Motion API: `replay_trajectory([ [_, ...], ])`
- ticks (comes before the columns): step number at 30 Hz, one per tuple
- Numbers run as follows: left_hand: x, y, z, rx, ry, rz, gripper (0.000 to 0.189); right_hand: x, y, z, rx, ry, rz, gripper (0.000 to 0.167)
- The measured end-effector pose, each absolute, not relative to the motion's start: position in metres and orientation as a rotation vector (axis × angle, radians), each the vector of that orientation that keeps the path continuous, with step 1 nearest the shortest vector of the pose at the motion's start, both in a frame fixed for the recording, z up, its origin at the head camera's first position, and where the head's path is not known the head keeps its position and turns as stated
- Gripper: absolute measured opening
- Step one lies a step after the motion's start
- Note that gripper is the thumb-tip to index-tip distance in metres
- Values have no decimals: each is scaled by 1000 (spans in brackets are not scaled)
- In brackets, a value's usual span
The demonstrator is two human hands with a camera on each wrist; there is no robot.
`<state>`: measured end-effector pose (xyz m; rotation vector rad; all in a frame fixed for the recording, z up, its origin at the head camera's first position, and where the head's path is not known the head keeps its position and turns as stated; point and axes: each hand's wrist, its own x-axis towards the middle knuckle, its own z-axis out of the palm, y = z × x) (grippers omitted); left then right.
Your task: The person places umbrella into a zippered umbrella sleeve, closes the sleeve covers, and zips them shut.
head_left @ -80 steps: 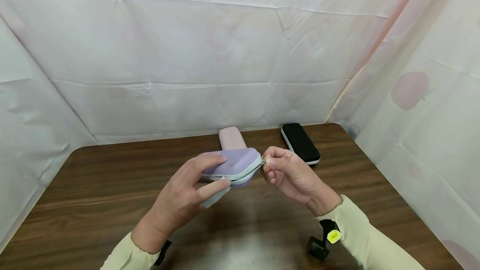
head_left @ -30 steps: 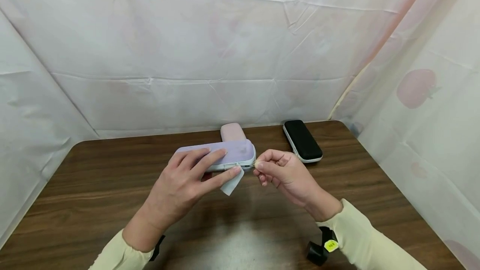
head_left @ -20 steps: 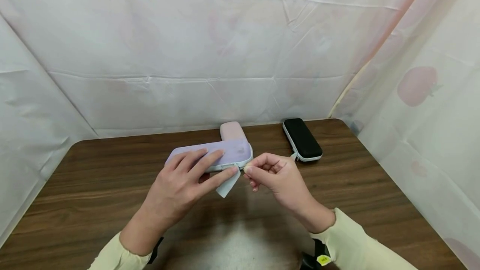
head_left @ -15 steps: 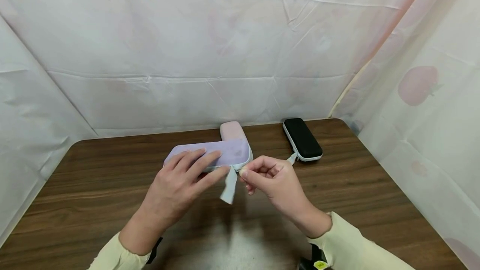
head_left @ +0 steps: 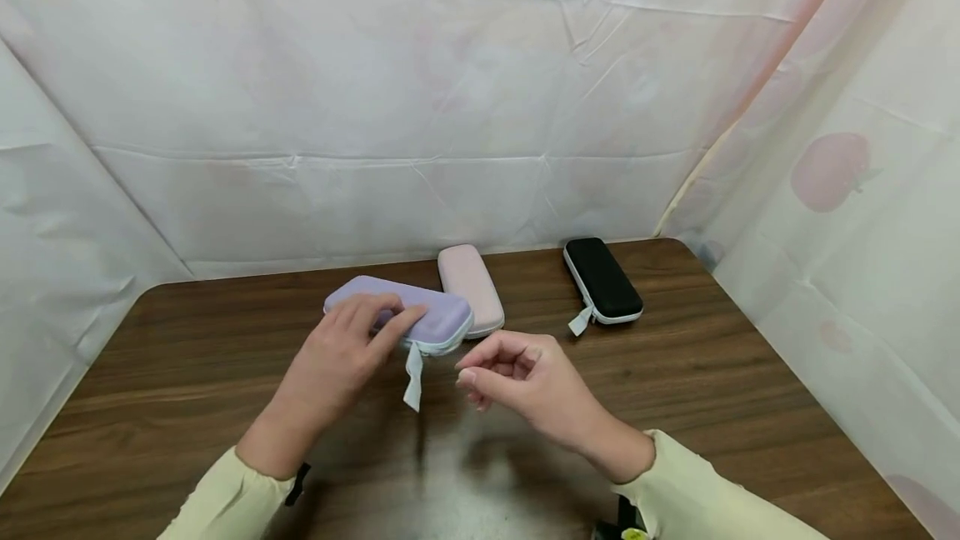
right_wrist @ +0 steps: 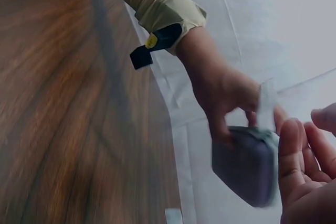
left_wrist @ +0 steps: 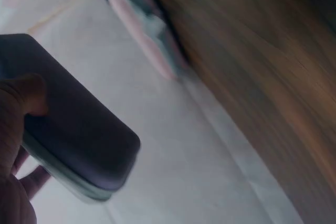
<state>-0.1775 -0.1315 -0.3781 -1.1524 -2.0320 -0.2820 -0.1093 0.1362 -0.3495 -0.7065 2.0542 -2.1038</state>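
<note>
My left hand (head_left: 330, 369) grips a lilac zip case (head_left: 444, 317), held above the table, thumb and fingers on opposite faces. Its pale zipper runs closed along the visible edge, and a light ribbon pull tab (head_left: 413, 382) dangles from the near side. In the left wrist view the case (left_wrist: 84, 121) looks dark and tilted, with the thumb pressed on its face. My right hand (head_left: 534, 387) is just right of the case, apart from it, its fingers loosely bent and holding nothing. The right wrist view shows bare fingertips (right_wrist: 291, 140) beside the blurred case (right_wrist: 244, 166).
A pink zip case (head_left: 472, 286) lies on the wooden table (head_left: 225, 357) behind the held case. Farther right is a black case (head_left: 604, 277) with white trim and its own pull tab (head_left: 581, 322). White printed sheeting (head_left: 375, 90) hangs behind the table and along its sides.
The right hand pulled the zipper round the lilac case's corner, then let go of it. The left hand has turned the case and drawn it left, uncovering more of the pink case.
</note>
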Motion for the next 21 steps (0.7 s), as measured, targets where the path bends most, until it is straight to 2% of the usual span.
replay_trajectory([
  [2, -185, -143, -384, -1175, -2084, -304, 45, -110, 142, -349, -701, 2080, -2071, 10],
  [5, -198, -160, -393, -1205, -2144, -329, 61, -110, 151, -348, -698, 2121, -2022, 8],
  [9, -215, -185, -403, -1218, -2223, -356, 69, -109, 161, -350, -713, 2158, -1973, 7],
  [15, -232, -215, -414, -1209, -2304, -391, 70, -108, 172, -355, -743, 2171, -1947, 6],
  [21, -242, -237, -425, -1262, -2322, -391, 53, -107, 178, -356, -772, 2147, -1951, 7],
])
